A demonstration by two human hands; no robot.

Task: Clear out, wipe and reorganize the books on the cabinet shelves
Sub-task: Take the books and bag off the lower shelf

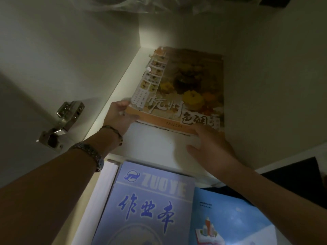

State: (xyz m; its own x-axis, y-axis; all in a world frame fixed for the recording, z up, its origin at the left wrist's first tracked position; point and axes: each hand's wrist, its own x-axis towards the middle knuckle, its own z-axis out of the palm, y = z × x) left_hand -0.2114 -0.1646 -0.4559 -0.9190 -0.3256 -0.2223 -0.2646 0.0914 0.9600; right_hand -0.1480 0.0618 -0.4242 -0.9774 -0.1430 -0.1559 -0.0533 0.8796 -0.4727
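A large art book with a still-life cover of fruit and flowers lies flat on the white cabinet shelf, pushed toward the back corner. My left hand grips its near left corner, thumb on top. My right hand rests at the near right corner with its fingers spread on the shelf and the book's edge. Below the shelf lie a purple-blue exercise book and a light blue booklet.
The cabinet's left wall carries a metal door hinge. A white stack of paper sits under the exercise book. A dark object lies at the right. Clear plastic hangs at the top.
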